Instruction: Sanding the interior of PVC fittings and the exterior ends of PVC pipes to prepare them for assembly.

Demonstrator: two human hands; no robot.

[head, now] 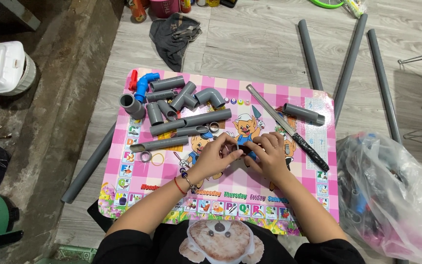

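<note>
Both hands meet over the middle of a small pink cartoon-printed table (299, 195). My left hand (216, 155) and my right hand (268, 152) pinch a small grey ring-shaped piece (240, 146) between their fingertips; most of it is hidden by the fingers. Just beyond my left hand lie several grey pipe pieces (191, 121) and elbow fittings (212, 97). A blue elbow (143, 84) with a red part sits at the table's far left corner. A hacksaw blade with a black taped handle (289, 129) lies diagonally by my right hand.
A short grey pipe (303, 113) lies at the far right of the table. Long grey pipes (348, 68) lie on the floor beyond, another (86, 168) at left. A clear plastic bag of parts (387, 195) sits right. A dark cloth (174, 34) lies behind.
</note>
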